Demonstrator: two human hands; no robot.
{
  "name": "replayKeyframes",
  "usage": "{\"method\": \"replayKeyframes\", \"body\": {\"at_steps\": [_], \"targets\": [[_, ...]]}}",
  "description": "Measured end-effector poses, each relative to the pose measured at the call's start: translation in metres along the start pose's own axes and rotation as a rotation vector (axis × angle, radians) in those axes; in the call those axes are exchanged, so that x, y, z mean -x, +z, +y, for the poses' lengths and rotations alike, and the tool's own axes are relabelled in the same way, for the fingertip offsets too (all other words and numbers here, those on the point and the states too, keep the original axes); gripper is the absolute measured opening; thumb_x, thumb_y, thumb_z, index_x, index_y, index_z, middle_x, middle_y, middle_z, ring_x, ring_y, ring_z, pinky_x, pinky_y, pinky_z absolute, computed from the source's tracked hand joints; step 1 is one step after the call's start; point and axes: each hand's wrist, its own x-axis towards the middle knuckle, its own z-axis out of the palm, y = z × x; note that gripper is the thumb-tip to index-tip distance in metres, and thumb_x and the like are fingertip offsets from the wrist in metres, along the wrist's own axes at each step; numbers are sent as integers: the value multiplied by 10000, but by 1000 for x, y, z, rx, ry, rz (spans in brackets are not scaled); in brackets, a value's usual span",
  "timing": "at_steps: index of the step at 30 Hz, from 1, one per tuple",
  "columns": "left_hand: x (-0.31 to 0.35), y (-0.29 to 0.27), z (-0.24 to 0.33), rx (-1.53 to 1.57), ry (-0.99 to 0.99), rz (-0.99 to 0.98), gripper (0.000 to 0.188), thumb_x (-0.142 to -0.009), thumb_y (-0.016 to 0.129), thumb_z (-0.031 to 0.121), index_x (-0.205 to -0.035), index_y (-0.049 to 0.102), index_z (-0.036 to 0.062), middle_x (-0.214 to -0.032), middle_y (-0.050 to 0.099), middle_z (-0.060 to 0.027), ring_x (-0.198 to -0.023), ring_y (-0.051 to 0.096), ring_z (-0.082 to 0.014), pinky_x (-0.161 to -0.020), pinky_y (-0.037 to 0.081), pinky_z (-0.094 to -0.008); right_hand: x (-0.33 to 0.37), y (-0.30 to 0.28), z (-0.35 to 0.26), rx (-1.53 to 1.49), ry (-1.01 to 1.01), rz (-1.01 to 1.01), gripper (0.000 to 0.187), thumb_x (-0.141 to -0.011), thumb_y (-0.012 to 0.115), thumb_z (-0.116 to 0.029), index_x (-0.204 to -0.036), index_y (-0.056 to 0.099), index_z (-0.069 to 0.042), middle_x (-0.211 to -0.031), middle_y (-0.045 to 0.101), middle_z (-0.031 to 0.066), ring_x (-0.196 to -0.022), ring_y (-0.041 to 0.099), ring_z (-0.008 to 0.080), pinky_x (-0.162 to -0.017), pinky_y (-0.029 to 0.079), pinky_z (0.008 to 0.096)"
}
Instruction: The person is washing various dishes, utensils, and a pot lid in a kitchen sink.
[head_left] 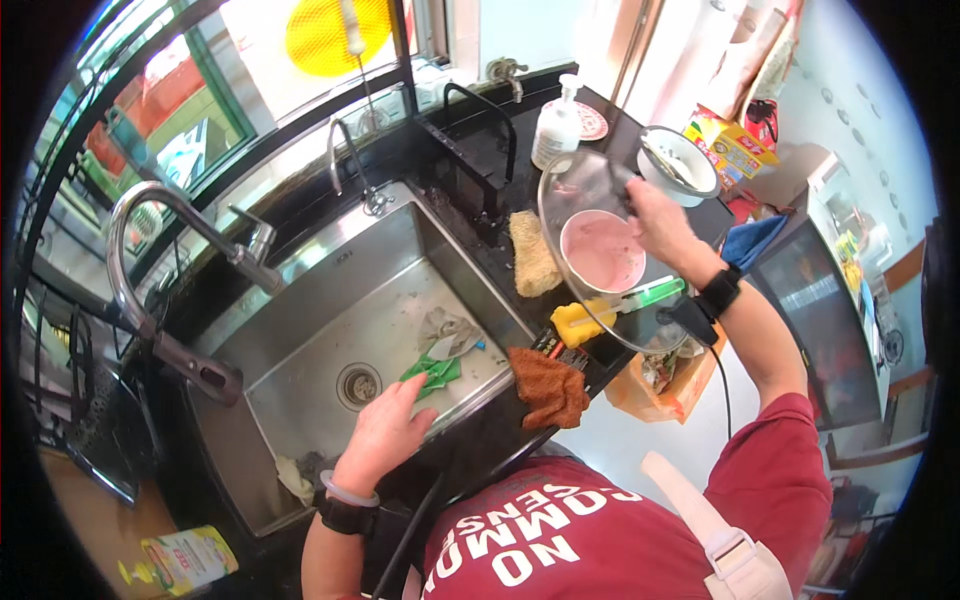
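The left hand [385, 430] rests spread by the limp green cloth [433, 371] in the steel sink [330, 270], while the right hand [660, 222] pinches the rim of the clear glass lid [580, 190], probably heavy, slick and breakable, tilted above the pink bowl [603, 251] on the black desk [500, 150].

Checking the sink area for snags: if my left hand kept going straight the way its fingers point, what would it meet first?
Most likely the green scouring pad lying in the sink: the left hand points at it, fingertips about at its edge. The crumpled grey cloth lies just beyond. Depth is hard to judge.
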Motion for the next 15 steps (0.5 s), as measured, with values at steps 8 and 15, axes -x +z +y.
{"method": "replayKeyframes", "body": {"at_steps": [8,15], "targets": [[23,5,-15,328,-134,-17,428,-831,609,226,-1183,525,-3,-1033,618,-180,-951,605,-308,-814,474,-367,3,-121,-53,-342,26,509,277,-855,558,-100,-1115,482,-40,-900,631,139,-805,623,285,-688,486,354],[36,29,-12,1283,-341,-73,535,-915,534,352,-1255,424,-45,-1100,590,-184,-1002,593,-280,-838,490,-372,6,-119,-137,-1222,-35,670,102,-773,586,-35,-868,555,-13,-818,560,67,-698,565,152,-680,462,279]]}}
